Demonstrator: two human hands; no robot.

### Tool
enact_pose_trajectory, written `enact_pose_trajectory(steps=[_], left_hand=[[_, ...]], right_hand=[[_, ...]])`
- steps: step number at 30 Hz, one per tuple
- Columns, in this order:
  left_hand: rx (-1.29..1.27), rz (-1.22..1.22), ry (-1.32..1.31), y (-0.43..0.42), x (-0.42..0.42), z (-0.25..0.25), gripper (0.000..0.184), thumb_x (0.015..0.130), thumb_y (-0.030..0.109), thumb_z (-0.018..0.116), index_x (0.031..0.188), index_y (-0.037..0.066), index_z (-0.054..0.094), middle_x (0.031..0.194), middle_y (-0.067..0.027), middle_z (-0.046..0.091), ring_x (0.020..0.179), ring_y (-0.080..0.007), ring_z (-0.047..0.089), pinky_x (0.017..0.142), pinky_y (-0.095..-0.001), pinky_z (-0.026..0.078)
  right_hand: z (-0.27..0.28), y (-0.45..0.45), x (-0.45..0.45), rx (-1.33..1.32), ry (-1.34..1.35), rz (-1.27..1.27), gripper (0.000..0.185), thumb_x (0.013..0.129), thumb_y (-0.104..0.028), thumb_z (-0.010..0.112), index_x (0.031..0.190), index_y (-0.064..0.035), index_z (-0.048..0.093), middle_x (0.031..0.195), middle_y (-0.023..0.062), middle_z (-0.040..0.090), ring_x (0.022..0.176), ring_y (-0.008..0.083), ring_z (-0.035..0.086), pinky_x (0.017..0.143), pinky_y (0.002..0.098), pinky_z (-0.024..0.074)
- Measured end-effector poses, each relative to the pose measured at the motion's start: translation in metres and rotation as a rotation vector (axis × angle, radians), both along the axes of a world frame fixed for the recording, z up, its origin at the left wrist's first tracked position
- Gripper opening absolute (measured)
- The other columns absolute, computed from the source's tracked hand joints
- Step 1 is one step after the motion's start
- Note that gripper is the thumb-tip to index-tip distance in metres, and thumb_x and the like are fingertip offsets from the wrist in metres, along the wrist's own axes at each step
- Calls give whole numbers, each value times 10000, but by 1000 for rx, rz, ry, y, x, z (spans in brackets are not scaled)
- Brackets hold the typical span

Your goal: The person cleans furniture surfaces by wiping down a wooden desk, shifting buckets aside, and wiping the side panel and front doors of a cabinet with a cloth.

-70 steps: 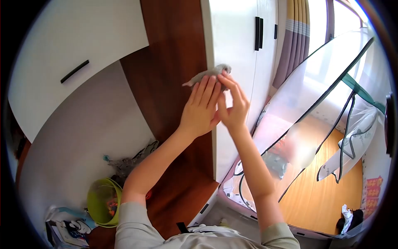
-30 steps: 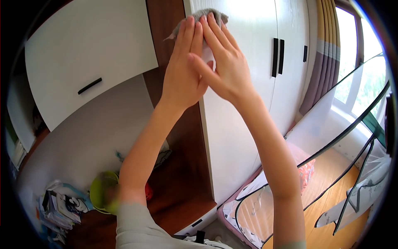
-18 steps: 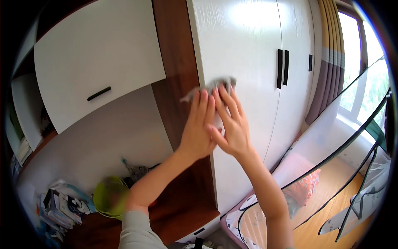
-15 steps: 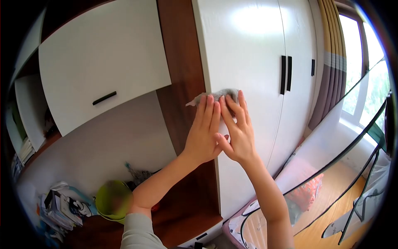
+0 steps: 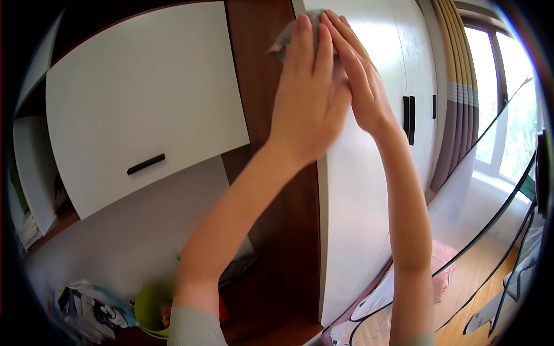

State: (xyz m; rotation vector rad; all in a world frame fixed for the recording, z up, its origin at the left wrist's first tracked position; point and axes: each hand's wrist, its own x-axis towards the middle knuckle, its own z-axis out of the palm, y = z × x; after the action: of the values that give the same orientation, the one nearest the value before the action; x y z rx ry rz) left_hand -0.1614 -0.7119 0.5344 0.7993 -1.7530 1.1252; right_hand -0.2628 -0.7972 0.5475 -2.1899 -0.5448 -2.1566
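A grey cloth (image 5: pixel 283 40) lies against the upright face of the furniture, high in the head view, where a brown wooden panel (image 5: pixel 259 75) meets a white wardrobe (image 5: pixel 355 202). My left hand (image 5: pixel 306 95) is flat over the cloth, its fingers stretched upward. Beside it, my right hand (image 5: pixel 366 86) is also stretched out, with its fingertips at the cloth's right part. The two hands touch or nearly touch near the left thumb. Most of the cloth is hidden behind the fingers.
A white cabinet door (image 5: pixel 150 92) with a black handle (image 5: pixel 146 164) is at the left. Below are a green bin (image 5: pixel 151 314) and a pile of books and papers (image 5: pixel 72 308). A black-edged transparent mesh screen (image 5: pixel 461 202), curtain (image 5: pixel 456 109) and window (image 5: pixel 482 86) are at the right.
Both hands and the cloth have moved up along the furniture face. The right hand has turned and now leans in toward the left one. The camera view has shifted slightly.
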Motion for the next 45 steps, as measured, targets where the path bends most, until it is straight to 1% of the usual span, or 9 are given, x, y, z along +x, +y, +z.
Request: enact_pose_trajectory(steps=[12,20,23,25,28,34,38,44,45], left_hand=[[85,163,-47,19,7,-89,716,835,198,504,1439,-70,227,1491,-316,166,1372,-478,212,1114,-499,232],[-126,300,-104,14,8,40,546,934,206,418,1424,-14,324,1517,-191,242,1396,-349,254,1134,-410,213],[-97,464,-59,21,-26,42,579,929,264,430,1414,-34,323,1506,-200,258,1402,-352,230,1154,-407,177],[-165,497,-91,12,-16,40,477,981,210,350,1411,6,378,1512,-152,288,1404,-339,244,1136,-406,211],[-204,809,-192,13,-28,3,555,878,156,483,1364,-85,372,1462,-226,331,1362,-363,315,1127,-428,242],[65,1110,-80,12,-65,-92,572,905,279,453,1375,-43,405,1467,-175,359,1380,-315,309,1115,-426,247],[70,1144,-125,9,-71,-69,651,862,319,491,1391,-42,377,1478,-165,344,1387,-305,295,1125,-421,230],[-216,1182,-345,-24,-54,35,585,885,254,472,1389,-25,378,1462,-158,363,1368,-298,317,1135,-420,232],[-261,1185,-378,-28,-54,47,555,899,224,453,1393,-17,374,1460,-155,367,1364,-295,322,1135,-421,233]], right_hand=[[-87,5,-4,-90,-18,-217,662,904,-468,417,1316,46,493,1394,210,447,1339,390,362,1055,455,354],[26,-24,10,-224,-180,-154,595,919,-384,491,1320,54,468,1396,204,440,1350,380,327,1086,421,307],[45,-32,4,-231,-48,-181,619,963,-382,373,1395,61,351,1461,240,329,1402,361,228,1153,409,180],[32,-38,6,-247,-131,-115,614,936,-403,450,1340,60,429,1408,214,414,1361,372,301,1101,420,274],[-4,-51,1,-262,-96,-121,665,908,-468,494,1338,36,454,1419,181,419,1362,359,314,1089,437,304],[-99,-68,-27,-200,178,-151,740,878,-563,478,1382,-23,434,1465,136,371,1386,332,286,1090,464,303],[-82,-77,-29,-209,162,-137,741,882,-558,471,1384,-14,426,1476,134,353,1393,337,269,1098,446,294],[20,-97,-10,-225,-135,-98,631,904,-433,497,1351,10,448,1428,163,414,1353,381,310,1091,430,298],[34,-100,-13,-197,-85,-143,643,937,-434,427,1377,35,393,1449,202,362,1379,374,260,1121,417,237]])
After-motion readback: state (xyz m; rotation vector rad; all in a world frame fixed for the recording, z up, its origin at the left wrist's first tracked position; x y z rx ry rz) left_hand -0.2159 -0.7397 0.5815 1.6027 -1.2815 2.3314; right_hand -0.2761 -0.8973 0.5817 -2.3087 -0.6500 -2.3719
